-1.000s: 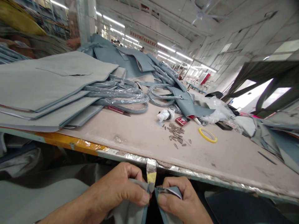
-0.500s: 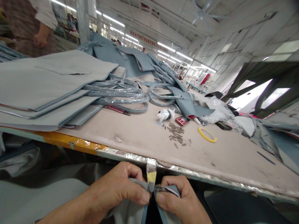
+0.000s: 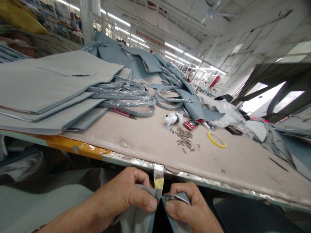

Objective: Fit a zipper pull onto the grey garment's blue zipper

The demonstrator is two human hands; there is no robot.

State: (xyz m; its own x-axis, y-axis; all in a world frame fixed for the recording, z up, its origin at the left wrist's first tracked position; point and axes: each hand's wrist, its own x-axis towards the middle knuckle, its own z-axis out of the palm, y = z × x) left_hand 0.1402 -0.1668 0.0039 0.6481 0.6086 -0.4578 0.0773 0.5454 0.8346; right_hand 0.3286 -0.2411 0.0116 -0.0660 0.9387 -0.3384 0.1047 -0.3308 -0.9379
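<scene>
Just below the table's front edge, my left hand pinches the blue-edged border of a grey sheet of leather-like material. A small rounded grey end sticks up beside its thumb. Close on the right, my right hand is closed on a folded blue-grey edge, whose pale inner layer shows. A narrow dark gap separates the two held edges. Behind them, a strip of silver and yellow tape hangs from the table edge. The fingers behind the material are partly hidden.
Stacked grey panels and plastic-wrapped blue-grey handles cover the table's left. Sunflower seeds, a red box and a yellow tape roll lie mid-table. Crumpled clear plastic is farther right.
A person standing at the back left is out of view now. Both hands keep their grip on the edges, nearly unmoved; the view has shifted slightly.
</scene>
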